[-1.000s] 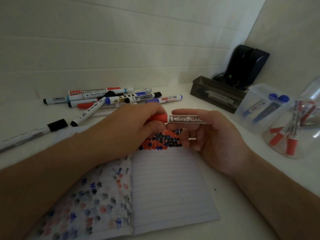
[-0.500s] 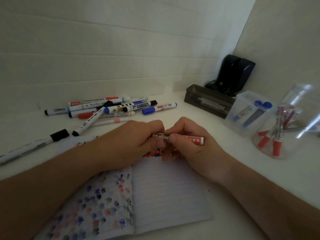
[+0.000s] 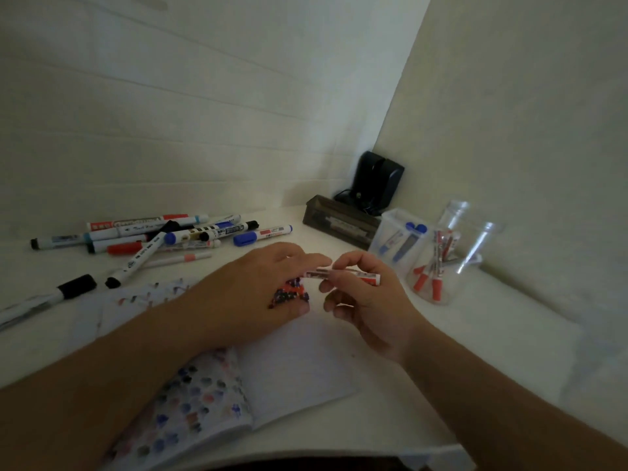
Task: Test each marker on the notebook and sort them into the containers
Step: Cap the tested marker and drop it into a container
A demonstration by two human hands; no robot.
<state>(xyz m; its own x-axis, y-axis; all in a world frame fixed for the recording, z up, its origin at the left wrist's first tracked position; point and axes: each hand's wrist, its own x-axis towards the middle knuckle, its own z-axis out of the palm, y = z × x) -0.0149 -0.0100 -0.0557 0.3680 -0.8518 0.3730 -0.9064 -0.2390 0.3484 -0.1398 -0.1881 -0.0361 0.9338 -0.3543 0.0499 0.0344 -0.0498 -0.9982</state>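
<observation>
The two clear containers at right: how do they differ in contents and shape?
The squarer container stands nearer the wall and holds blue-capped markers. The round cup stands in front of it, nearer the right hand, and holds red-capped markers, more of them. Both are transparent, upright and open-topped.

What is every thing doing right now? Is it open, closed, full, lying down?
Notebook: open, lying flat, pages dotted with test marks.
Red marker: held level, gripped by right hand, left hand at its other end; cap hidden.
Marker pile: lying loose, capped.
Square tub: upright, holds blue markers.
Round cup: upright, holds red markers.
</observation>
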